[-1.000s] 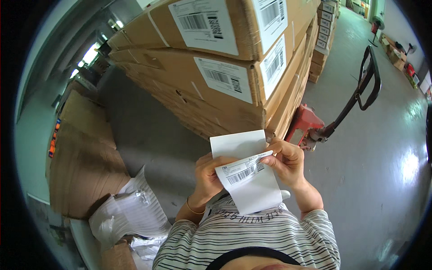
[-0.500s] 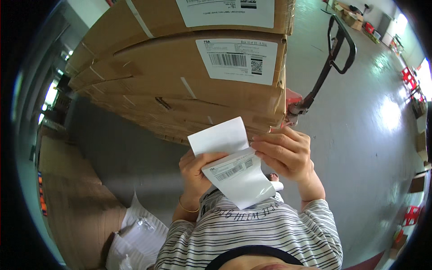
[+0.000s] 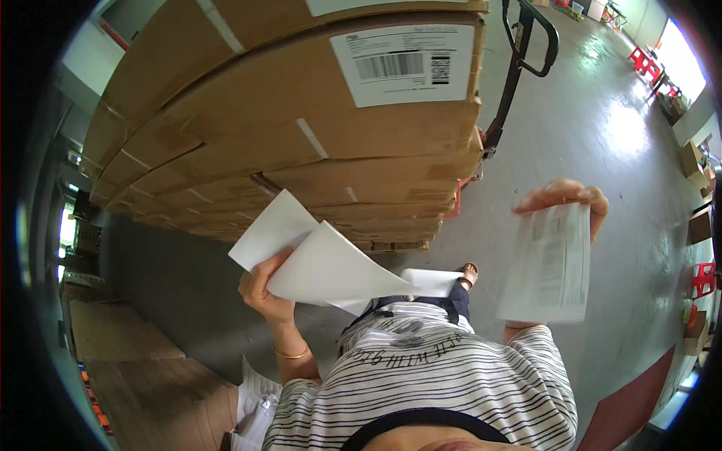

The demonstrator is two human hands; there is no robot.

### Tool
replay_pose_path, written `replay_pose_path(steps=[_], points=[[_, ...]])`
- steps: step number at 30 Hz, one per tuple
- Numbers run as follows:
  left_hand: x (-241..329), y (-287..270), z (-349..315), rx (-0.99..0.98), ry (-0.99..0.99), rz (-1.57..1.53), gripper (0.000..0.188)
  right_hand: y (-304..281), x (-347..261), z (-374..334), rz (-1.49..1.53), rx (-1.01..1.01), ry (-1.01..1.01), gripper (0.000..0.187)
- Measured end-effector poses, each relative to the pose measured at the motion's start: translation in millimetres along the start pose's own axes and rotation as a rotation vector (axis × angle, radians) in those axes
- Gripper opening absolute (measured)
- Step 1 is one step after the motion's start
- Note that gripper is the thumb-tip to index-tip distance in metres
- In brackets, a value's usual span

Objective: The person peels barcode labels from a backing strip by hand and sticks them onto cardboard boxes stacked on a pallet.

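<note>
My left hand is closed on a folded strip of white label sheets, its thumb on top. The strip's loose end trails across to the front of my striped shirt. Out to the right, my right hand grips a single printed label by its upper edge. That label hangs down, smeared by motion, and hides part of the right forearm. Ahead of both hands stands a stack of brown cardboard boxes. A white shipping label with a barcode is stuck on one upper box.
A pallet jack handle rises at the stack's right side. Large cardboard pieces lie at the lower left beside crumpled plastic wrap. Red stools and small boxes line the right wall along the grey floor.
The printed label has come apart from the strip and moved right in my right hand. My left hand has shifted left with the strip. The box stack fills more of the view.
</note>
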State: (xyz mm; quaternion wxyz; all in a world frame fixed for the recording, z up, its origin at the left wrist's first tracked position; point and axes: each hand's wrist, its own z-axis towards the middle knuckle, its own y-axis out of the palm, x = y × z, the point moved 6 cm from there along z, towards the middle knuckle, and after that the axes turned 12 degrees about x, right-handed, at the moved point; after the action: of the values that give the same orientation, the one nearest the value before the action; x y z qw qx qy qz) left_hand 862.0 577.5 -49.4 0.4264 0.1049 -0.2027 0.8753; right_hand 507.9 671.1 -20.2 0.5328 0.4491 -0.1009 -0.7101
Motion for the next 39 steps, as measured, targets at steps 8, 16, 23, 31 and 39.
replay_pose_path(steps=[8,16,23,31,39], points=[[7,-17,4,-0.035,0.110,-0.096,0.015,-25,29,-20,-0.137,-0.051,0.023,0.042],[-3,-14,-4,-0.057,0.126,-0.186,0.027,-19,39,-29,-0.364,0.069,0.003,0.060],[-22,-4,-20,0.689,-0.536,-0.586,0.030,1,62,-26,-0.312,-0.035,0.134,0.065],[37,64,19,-0.563,0.043,-0.783,0.013,19,90,-15,-0.433,-0.014,0.073,0.042],[81,112,50,-0.573,0.489,-0.507,0.018,34,93,-12,-0.435,-0.047,0.025,0.041]])
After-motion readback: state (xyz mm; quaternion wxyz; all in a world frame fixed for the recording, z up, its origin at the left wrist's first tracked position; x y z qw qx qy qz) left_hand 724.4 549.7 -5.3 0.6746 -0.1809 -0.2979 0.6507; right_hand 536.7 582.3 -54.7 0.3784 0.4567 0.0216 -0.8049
